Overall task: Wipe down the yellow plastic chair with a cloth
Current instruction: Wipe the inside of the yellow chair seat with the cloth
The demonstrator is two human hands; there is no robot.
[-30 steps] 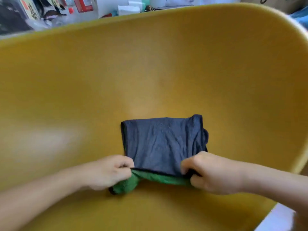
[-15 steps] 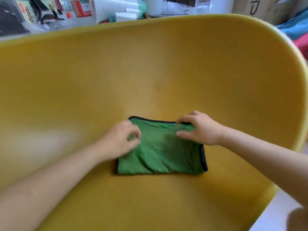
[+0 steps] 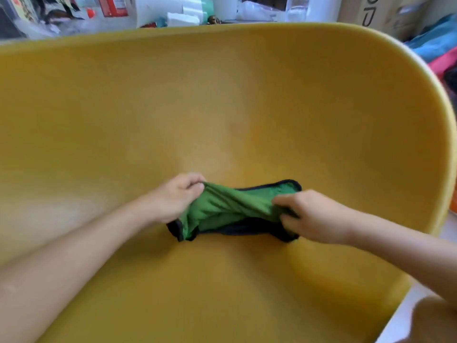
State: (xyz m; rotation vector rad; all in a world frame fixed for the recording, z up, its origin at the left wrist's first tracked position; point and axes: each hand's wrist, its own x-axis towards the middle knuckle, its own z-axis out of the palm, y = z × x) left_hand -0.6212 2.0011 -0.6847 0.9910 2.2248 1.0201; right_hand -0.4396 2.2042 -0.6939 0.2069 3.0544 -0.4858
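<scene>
Centrally, the cloth (image 3: 237,210) lay in the hollow of the yellow plastic chair (image 3: 247,107), near the curve where the seat rose into the backrest. The cloth was green on its exposed face, with a dark bound edge and a dark layer showing beneath. Its long axis ran side to side across the seat, roughly parallel to the top rim of the backrest, with one end toward each hand. The left hand (image 3: 173,201) had its fingers curled and pinched the raised green fold at the cloth's left end, thumb against fingertips. The right hand (image 3: 314,216) had its fingers curled around the bunched right end of the cloth. Between the two hands the upper green layer was lifted and creased into long folds running along the same side-to-side axis, while the lower dark edge rested against the seat surface. Both forearms entered from the near edge and converged on the cloth. Beyond the backrest, a cluttered surface carried white containers (image 3: 158,8) and a cardboard box (image 3: 385,13); blue and pink fabric (image 3: 440,45) lay at the far right.
</scene>
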